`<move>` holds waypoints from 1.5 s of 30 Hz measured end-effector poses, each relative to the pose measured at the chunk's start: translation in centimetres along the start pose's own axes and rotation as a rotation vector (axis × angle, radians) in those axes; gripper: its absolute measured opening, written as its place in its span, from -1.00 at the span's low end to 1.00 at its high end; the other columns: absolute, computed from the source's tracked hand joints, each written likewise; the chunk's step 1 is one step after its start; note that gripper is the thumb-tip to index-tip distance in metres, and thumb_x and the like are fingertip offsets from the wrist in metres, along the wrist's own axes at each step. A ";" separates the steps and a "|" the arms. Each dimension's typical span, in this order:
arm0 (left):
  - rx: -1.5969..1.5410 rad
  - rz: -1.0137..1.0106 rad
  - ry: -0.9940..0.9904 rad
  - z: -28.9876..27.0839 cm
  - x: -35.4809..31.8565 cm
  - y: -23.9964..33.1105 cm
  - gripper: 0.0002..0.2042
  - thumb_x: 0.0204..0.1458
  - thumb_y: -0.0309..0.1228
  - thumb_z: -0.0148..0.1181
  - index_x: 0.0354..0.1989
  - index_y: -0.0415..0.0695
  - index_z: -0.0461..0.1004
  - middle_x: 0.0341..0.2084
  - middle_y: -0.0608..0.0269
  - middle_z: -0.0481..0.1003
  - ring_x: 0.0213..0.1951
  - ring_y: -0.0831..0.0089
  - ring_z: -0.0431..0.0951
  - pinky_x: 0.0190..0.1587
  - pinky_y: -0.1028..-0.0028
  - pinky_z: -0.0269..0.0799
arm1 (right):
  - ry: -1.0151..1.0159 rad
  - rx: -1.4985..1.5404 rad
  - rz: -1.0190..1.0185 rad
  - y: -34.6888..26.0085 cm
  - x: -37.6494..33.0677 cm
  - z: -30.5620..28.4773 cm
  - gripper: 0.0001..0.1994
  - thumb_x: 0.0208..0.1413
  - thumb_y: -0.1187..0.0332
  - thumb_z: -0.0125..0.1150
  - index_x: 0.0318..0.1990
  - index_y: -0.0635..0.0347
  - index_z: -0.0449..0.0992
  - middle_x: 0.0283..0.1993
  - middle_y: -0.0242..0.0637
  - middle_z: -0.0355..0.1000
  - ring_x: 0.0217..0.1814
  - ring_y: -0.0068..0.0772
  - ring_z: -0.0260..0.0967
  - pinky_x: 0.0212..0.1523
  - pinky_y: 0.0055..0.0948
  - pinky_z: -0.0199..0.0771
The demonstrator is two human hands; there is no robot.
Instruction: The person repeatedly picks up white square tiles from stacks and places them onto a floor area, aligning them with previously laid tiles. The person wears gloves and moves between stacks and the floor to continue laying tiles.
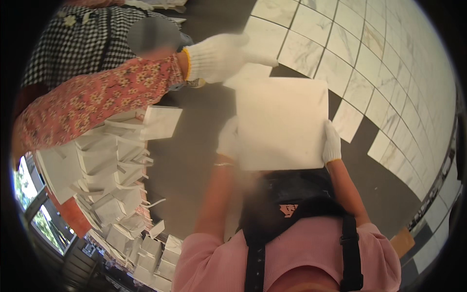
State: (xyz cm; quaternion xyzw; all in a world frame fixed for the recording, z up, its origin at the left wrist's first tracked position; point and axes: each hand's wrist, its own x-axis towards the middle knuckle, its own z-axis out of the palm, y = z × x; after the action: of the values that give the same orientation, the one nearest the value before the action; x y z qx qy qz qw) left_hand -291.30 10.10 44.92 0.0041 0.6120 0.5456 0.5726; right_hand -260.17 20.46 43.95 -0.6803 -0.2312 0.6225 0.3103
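A square white marble-look tile (282, 124) is held up in front of my body. My left hand (227, 138), in a white knit glove, grips its left edge; that hand is a little blurred. On the opposite edge, my right hand (332, 142), gloved the same way, has its fingers along the side. Both hands are closed on this one tile. Just beyond its far left corner, a co-worker's white-gloved hand (214, 58) reaches in over another pale tile (253, 74), partly hidden behind mine.
Rows of marble-look tiles (335, 41) lie in a grid on the right, with a stepped edge against the dark grey surface (180, 160). Many loose tiles (104, 170) are stacked unevenly at left. A co-worker's floral sleeve (107, 95) crosses the upper left.
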 end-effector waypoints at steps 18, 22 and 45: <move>-0.177 -0.052 0.035 -1.6 1.6 2.5 -0.42 0.36 -0.04 0.00 0.34 -0.27 0.27 0.29 0.14 0.35 0.27 0.25 0.36 0.32 0.25 0.27 | -0.284 -0.382 -0.121 -5.7 -4.1 1.6 -0.61 0.36 0.06 0.11 -0.20 0.30 0.54 -0.27 -0.52 0.42 -0.23 -0.69 0.26 -0.18 -0.59 0.32; -0.165 -0.016 0.174 -1.8 1.1 2.1 -0.36 0.33 0.05 0.01 0.33 -0.28 0.28 0.29 0.12 0.36 0.26 0.20 0.37 0.31 0.23 0.27 | -0.507 -0.365 -0.164 -9.3 -6.3 2.7 -0.60 0.30 0.07 0.14 -0.10 0.32 0.56 -0.16 -0.41 0.49 -0.17 -0.62 0.33 -0.14 -0.55 0.35; -0.280 0.370 0.188 -1.2 -5.7 4.7 -0.33 0.36 0.06 -0.08 0.42 -0.25 0.16 0.35 0.08 0.27 0.33 0.17 0.29 0.37 0.17 0.18 | -0.664 -0.195 -0.534 -23.6 -13.7 12.6 -0.54 0.23 0.14 0.06 0.07 0.38 0.53 0.04 -0.18 0.49 0.10 -0.38 0.37 0.17 -0.36 0.35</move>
State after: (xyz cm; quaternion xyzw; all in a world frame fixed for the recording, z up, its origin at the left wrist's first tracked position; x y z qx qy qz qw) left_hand -293.13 7.62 51.78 -0.0136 0.5698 0.7186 0.3985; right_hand -272.61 29.13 69.95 -0.3858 -0.5438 0.6806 0.3038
